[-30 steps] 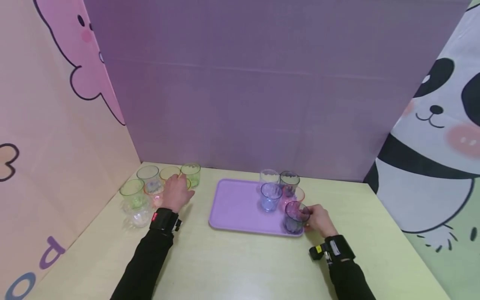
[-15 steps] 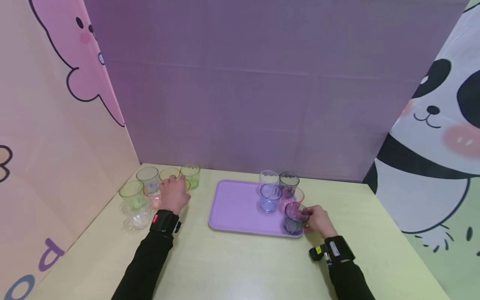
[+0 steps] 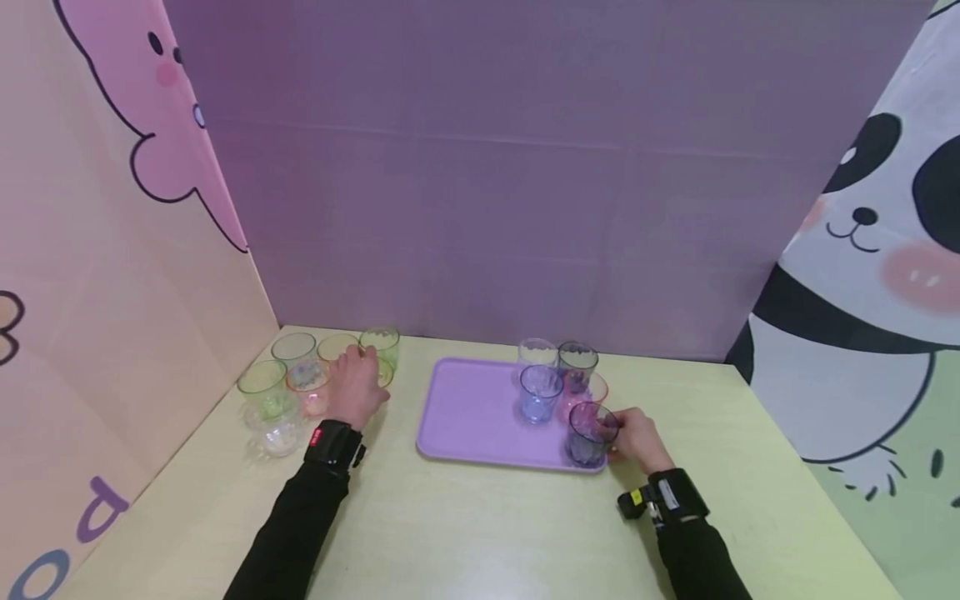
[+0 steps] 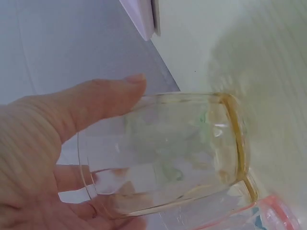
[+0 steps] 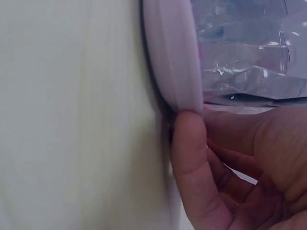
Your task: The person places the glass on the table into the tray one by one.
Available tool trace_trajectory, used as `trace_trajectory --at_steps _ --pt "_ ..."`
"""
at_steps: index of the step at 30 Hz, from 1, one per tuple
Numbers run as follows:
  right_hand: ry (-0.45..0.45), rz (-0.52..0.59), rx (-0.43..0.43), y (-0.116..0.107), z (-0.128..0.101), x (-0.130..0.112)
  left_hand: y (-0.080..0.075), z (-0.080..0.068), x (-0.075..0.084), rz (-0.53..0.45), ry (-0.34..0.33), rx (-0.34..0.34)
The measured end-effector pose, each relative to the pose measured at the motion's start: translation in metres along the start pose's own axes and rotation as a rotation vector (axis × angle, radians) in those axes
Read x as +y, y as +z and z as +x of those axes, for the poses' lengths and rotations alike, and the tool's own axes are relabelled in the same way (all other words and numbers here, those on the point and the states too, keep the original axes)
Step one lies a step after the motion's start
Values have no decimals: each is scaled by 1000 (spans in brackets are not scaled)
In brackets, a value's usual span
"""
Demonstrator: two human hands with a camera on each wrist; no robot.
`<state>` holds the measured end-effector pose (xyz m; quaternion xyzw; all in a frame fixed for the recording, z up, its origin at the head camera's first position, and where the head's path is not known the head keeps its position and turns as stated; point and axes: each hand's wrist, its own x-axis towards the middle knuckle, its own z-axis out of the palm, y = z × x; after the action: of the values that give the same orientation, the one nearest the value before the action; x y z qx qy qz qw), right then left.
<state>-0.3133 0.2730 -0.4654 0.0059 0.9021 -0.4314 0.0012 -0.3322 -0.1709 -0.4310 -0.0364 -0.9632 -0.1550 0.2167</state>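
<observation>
My left hand (image 3: 356, 386) grips a yellow-tinted drinking glass (image 4: 177, 153), thumb on one side and fingers on the other. In the left wrist view its amber base is close over the table. My right hand (image 3: 640, 439) pinches the rim of the purple tray (image 3: 472, 417) at its near right corner. A smoky grey glass (image 3: 590, 442) stands upright at that corner, right beside the fingers. On the tray's right half are also a blue glass (image 3: 540, 400), a pink glass (image 3: 597, 388), a dark-rimmed glass (image 3: 578, 358) and a clear glass (image 3: 537, 354).
Left of the tray, more glasses crowd together: a green one (image 3: 381, 342), another yellow one (image 3: 337, 343), a bluish one (image 3: 296, 350), a red-rimmed one (image 3: 309, 392), a second green one (image 3: 264, 383) and a clear one (image 3: 279, 435). A purple backdrop (image 3: 465, 208) rises behind the table.
The left hand, with the yellow glass, has shifted slightly right, and more of the glass shows beside its fingers. My right hand and the tray hold their place.
</observation>
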Motion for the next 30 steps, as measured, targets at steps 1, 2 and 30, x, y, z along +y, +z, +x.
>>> trace_trajectory --at_steps 1,2,30 --pt "-3 1 -4 0 0 0 1 0 0 -22 1 -8" --pt "1 2 -4 0 0 0 1 0 1 -44 1 -16" --pt "34 -9 -3 -1 -1 -3 10 -1 14 -301 -50 -75"
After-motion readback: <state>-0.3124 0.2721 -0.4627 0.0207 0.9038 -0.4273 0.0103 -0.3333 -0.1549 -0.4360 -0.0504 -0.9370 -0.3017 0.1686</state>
